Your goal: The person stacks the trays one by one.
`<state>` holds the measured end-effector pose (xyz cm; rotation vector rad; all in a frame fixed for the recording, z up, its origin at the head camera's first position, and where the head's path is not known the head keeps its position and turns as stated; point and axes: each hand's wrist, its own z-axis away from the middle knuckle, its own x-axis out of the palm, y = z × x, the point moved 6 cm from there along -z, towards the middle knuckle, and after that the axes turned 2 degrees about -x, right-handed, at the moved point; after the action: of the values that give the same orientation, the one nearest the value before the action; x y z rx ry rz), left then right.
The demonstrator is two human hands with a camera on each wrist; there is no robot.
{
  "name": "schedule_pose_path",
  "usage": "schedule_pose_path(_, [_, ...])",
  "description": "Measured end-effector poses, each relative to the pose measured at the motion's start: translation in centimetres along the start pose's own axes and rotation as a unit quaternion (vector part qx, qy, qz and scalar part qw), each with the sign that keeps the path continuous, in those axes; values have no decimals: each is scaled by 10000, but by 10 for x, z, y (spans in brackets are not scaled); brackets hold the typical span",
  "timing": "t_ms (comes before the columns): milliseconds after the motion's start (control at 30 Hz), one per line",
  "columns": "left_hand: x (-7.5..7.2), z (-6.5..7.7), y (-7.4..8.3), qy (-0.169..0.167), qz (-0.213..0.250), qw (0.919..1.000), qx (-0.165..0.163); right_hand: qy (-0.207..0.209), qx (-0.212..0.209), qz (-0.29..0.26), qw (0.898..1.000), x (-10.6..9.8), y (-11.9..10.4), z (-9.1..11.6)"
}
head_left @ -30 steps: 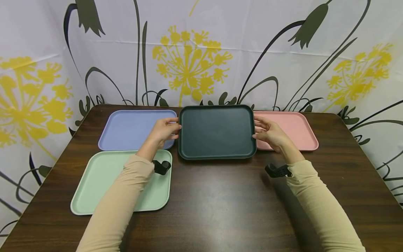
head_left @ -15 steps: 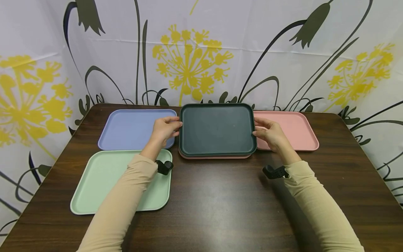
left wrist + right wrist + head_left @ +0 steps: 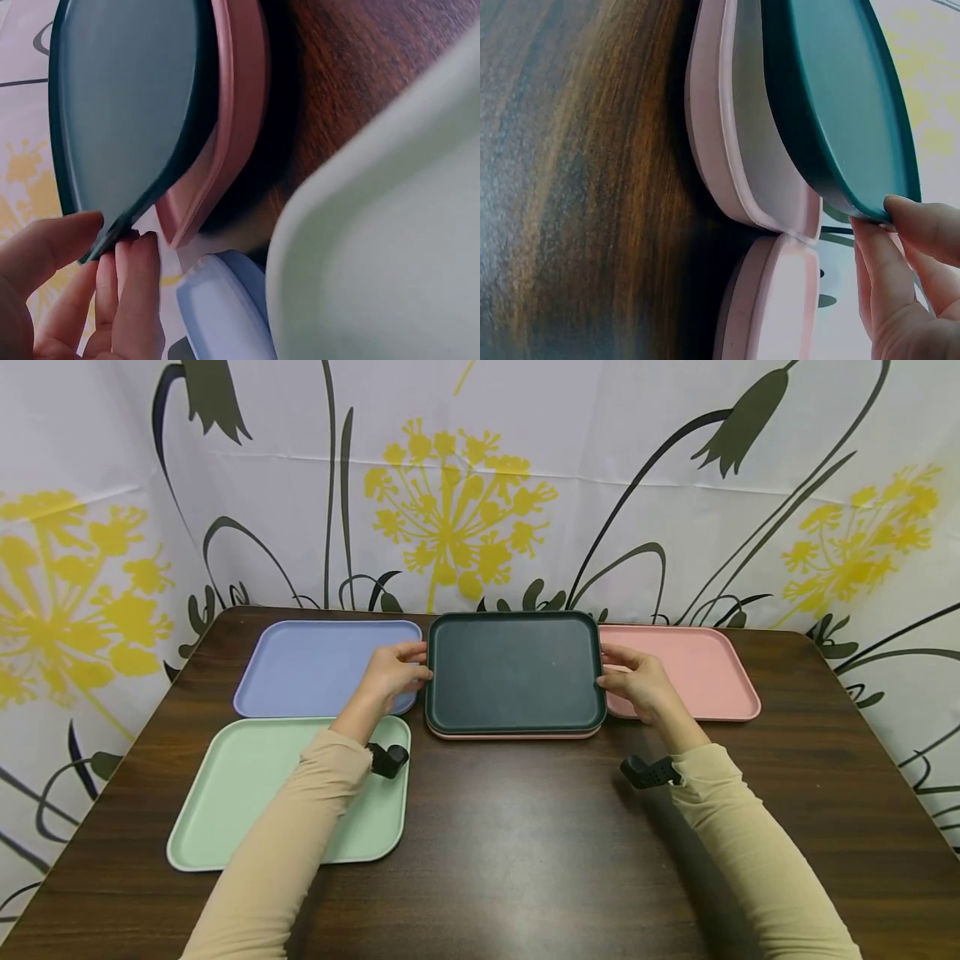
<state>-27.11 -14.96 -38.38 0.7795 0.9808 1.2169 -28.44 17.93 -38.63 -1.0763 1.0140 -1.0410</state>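
Both hands hold up the dark green tray [image 3: 514,672], at the middle of the far side of the counter [image 3: 517,827]. The left hand [image 3: 392,675] has its grip on the tray's 9 o'clock side, and the right hand [image 3: 637,685] has its grip on the 3 o'clock side. Each grip is narrow, pinching the rim.

Half a second ago, the dark green tray was a bit more toward 1 o'clock. Now it has slid a little toward 7 o'clock, and both hands have gone with it. One second ago, it hid the low pink tray [image 3: 244,97]; now a thin pink strip peeks out at 6 o'clock. The blue tray [image 3: 315,668] at 9 o'clock, the light green tray [image 3: 247,785] at 8 o'clock and the side pink tray [image 3: 705,672] at 3 o'clock look the same as before.

From the head, the dark green tray almost looks like it sits on the low pink tray. The wrist views show a gap between them, so it is up in the air. The left wrist view shows the thumb on top of the rim and fingers under it. The right wrist view shows the same pinch, and the low pink tray right beside the side pink tray.
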Motion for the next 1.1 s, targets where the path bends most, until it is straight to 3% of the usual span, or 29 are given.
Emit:
schedule_pose_path(500, [2, -4, -5, -94, -227, 9997, -15, -61, -18, 525, 9986, -2, 8, 0])
schedule_pose_path(1100, [3, -6, -11, -197, -580, 9981, -115, -118, 226, 661, 9975, -2, 16, -2])
